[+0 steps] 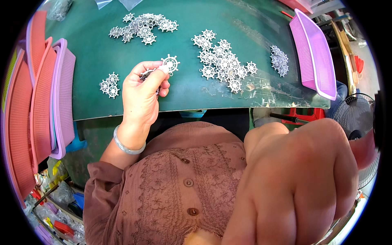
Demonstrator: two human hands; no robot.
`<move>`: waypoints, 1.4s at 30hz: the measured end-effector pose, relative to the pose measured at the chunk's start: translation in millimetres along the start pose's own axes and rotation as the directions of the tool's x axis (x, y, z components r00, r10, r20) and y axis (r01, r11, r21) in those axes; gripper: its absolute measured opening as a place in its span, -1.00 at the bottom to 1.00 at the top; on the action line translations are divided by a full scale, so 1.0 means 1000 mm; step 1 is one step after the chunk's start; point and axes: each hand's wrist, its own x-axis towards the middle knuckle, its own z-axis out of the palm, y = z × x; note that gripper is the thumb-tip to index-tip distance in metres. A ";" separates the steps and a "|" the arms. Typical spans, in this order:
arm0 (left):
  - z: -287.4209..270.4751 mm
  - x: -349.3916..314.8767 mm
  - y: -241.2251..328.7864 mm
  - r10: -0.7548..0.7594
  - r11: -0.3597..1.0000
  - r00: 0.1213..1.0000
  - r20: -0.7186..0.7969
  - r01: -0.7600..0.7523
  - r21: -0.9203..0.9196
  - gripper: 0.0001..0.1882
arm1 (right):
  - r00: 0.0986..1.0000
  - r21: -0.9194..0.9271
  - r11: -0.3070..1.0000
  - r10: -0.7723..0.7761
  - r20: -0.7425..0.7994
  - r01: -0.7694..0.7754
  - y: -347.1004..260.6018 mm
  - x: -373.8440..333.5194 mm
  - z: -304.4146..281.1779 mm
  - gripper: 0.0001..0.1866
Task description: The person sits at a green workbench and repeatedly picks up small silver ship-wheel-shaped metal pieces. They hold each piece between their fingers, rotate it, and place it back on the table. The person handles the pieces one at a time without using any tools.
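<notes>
Ship's-wheel charm (171,62): held above the bench (92,57), rim and knobbed spokes standing clear of the fingertips. Silvery metal look, openwork centre, small loop at the lower edge. Left hand (141,87) grips it between thumb and forefinger; further darker pieces sit within the curled fingers, count not readable. Right hand (294,179) is raised close to the camera, knuckles bent; fingertips hidden, cannot tell if it grips anything.

Step, as judged: single-piece handling from a handful. Any move from this pose calls for a light pinch, keeping the other pieces secured.

Outward: central charm pile (223,62), flat and overlapping; far-left charm heap (143,30); small left cluster (109,86); compact right cluster (279,61); lilac basket (312,53) at the right edge.
</notes>
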 end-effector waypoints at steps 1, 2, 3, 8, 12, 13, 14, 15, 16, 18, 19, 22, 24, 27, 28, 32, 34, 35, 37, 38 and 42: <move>0.000 0.000 0.000 0.004 1.000 1.000 -0.002 -0.004 0.006 -0.89 | 1.000 -0.002 1.000 -0.001 0.000 0.001 0.000 0.000 0.000 -0.31; 0.001 0.000 0.000 0.008 1.000 1.000 -0.004 -0.008 0.013 -0.89 | 1.000 -0.001 1.000 -0.002 -0.001 0.002 0.000 0.000 -0.001 -0.31; 0.001 0.000 0.000 0.015 1.000 1.000 -0.002 -0.015 0.019 -0.89 | 1.000 -0.001 1.000 -0.005 0.001 0.005 -0.001 0.001 -0.001 -0.31; 0.000 0.002 0.000 0.014 1.000 1.000 -0.002 -0.014 0.022 -0.89 | 1.000 0.003 1.000 -0.008 -0.001 0.008 -0.002 0.001 -0.001 -0.30; 0.000 0.004 0.001 -0.074 0.996 0.997 -0.011 0.073 -0.047 -0.89 | 1.000 0.005 1.000 -0.012 -0.006 0.012 -0.003 0.000 -0.003 -0.29; 0.000 0.004 0.001 -0.094 0.993 0.996 -0.002 0.094 -0.073 -0.89 | 1.000 0.005 1.000 -0.014 -0.005 0.014 -0.004 0.000 -0.003 -0.29; -0.001 0.005 0.001 -0.114 0.989 0.993 0.009 0.114 -0.099 -0.90 | 1.000 0.013 1.000 -0.016 -0.015 0.016 -0.003 0.001 -0.003 -0.29; -0.002 0.006 0.001 -0.140 0.982 0.990 0.022 0.142 -0.123 -0.90 | 1.000 0.007 1.000 -0.017 -0.012 0.017 -0.003 0.001 -0.003 -0.29; -0.003 0.006 0.001 -0.166 0.975 0.986 0.036 0.169 -0.146 -0.90 | 1.000 0.003 1.000 -0.018 -0.009 0.018 -0.003 0.000 -0.003 -0.30; -0.004 0.008 0.002 -0.200 0.962 0.978 0.057 0.207 -0.178 -0.90 | 1.000 -0.012 1.000 -0.008 -0.006 0.008 -0.005 0.001 -0.005 -0.33; -0.004 0.008 0.002 -0.209 0.958 0.976 0.064 0.217 -0.187 -0.89 | 1.000 -0.027 1.000 -0.008 -0.010 0.007 -0.005 0.001 -0.006 -0.34; -0.004 0.009 0.002 -0.221 0.953 0.973 0.068 0.231 -0.198 -0.89 | 1.000 -0.088 0.996 -0.012 -0.015 0.010 -0.007 0.002 -0.011 -0.38; -0.004 0.011 0.003 -0.214 0.961 0.975 0.060 0.221 -0.164 -0.90 | 1.000 -0.168 0.986 -0.025 -0.013 0.023 -0.010 0.004 -0.016 -0.41; -0.013 0.005 0.007 -0.145 0.989 0.989 -0.027 0.145 -0.010 -0.91 | 0.998 -0.317 0.946 -0.063 0.010 0.063 -0.019 -0.006 -0.036 -0.44; -0.013 0.006 0.011 -0.146 0.986 0.989 -0.012 0.146 0.078 -0.92 | 0.994 -0.435 0.896 -0.108 -0.024 0.087 -0.024 -0.008 -0.040 -0.45; -0.020 0.012 0.026 -0.082 0.849 0.996 0.034 0.052 0.525 -0.93 | 0.836 -0.808 0.571 -0.367 -0.409 -0.145 -0.048 -0.028 -0.059 -0.53; -0.029 0.015 0.025 0.003 0.712 0.998 0.057 -0.042 0.700 -0.88 | 0.658 -0.812 0.468 -0.494 -0.568 -0.350 -0.056 -0.038 -0.067 -0.55; -0.039 0.018 0.021 0.091 0.581 0.988 0.127 -0.157 0.799 -0.81 | 0.572 -0.800 0.496 -0.567 -0.593 -0.338 -0.057 -0.041 -0.070 -0.56; -0.038 0.016 0.026 0.163 0.479 0.981 0.101 -0.168 0.861 -0.75 | 0.572 -0.808 0.462 -0.573 -0.587 -0.366 -0.064 -0.050 -0.077 -0.59; -0.041 0.017 0.030 0.166 0.487 0.980 0.106 -0.175 0.856 -0.77 | 0.573 -0.811 0.418 -0.574 -0.585 -0.410 -0.066 -0.051 -0.079 -0.60; -0.044 0.015 0.057 -0.164 0.886 0.986 0.026 0.136 0.443 -0.82 | 0.579 -0.783 0.251 -0.555 -0.598 -0.569 -0.074 -0.061 -0.087 -0.68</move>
